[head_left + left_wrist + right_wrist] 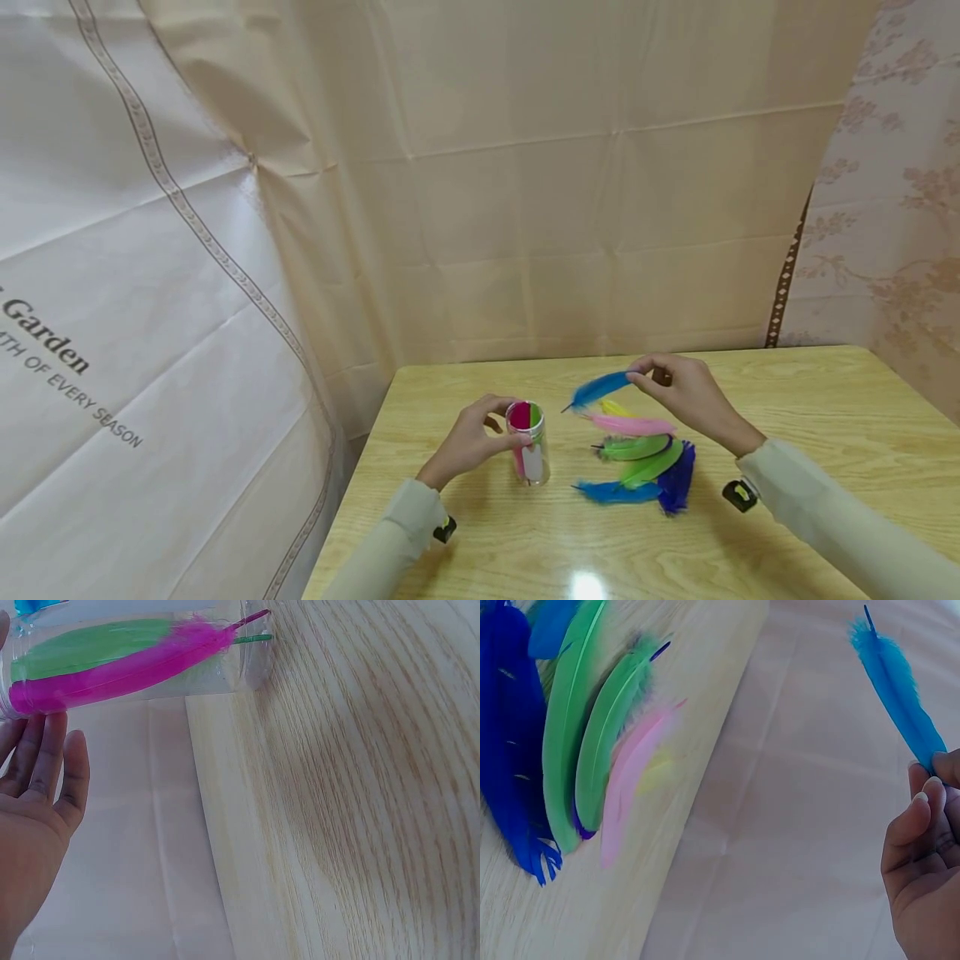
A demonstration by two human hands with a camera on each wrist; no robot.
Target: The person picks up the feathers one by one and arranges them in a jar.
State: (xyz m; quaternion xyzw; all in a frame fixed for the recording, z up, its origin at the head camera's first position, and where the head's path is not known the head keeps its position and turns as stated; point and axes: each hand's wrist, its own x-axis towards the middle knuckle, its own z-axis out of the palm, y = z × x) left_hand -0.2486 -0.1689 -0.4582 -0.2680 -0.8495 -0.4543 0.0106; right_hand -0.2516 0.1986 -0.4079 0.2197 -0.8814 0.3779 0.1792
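In the head view, my left hand (468,440) holds a clear jar (542,454) near its rim, with thumb and fingers on either side. The jar stands upright on the table. Through its wall in the left wrist view show a magenta feather (124,675) and a green feather (82,649), quills at the bottom. My right hand (686,392) pinches a blue feather (896,694) by its vane end, between thumb and fingertips. That feather hangs above the table right of the jar, its bare quill pointing down and left, toward the jar.
Right of the jar lie a yellow feather (617,408), a pink feather (633,426), two green feathers, a dark blue feather (677,477) and another blue feather (618,492), some overlapping. Cloth curtains (525,208) hang behind the wooden table (480,550).
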